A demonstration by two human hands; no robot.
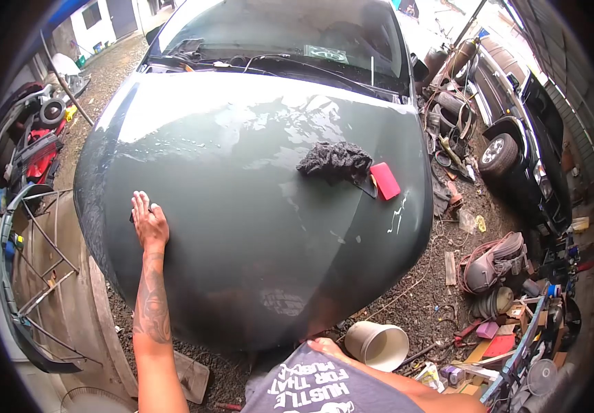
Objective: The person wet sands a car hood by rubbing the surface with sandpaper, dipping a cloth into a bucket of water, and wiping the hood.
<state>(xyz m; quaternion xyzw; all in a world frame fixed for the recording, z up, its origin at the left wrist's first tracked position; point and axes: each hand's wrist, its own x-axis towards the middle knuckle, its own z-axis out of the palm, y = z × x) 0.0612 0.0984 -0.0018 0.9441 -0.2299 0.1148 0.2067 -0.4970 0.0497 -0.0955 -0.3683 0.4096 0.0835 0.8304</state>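
Observation:
My left hand (pixel 150 226) lies palm down on the left part of a dark green car hood (pixel 242 227), fingers stretched forward and close together. Under it is a dark flat pad, showing only as a thin edge beside the fingers; its kind is unclear. My right hand (pixel 323 345) is low at the hood's front edge, partly covered by my grey shirt, its fingers mostly hidden. On the right half of the hood sit a crumpled black wet cloth (pixel 335 162) and a red block (pixel 385 181) touching a small dark piece. Water streaks the hood's surface.
A whitish bucket (pixel 377 345) stands below the hood's front right. A loose bumper (pixel 8 275) with a metal frame is at left. Tools and scraps fill a bench (pixel 517 351) at lower right. Another dark vehicle (pixel 517 138) and car parts line the right side.

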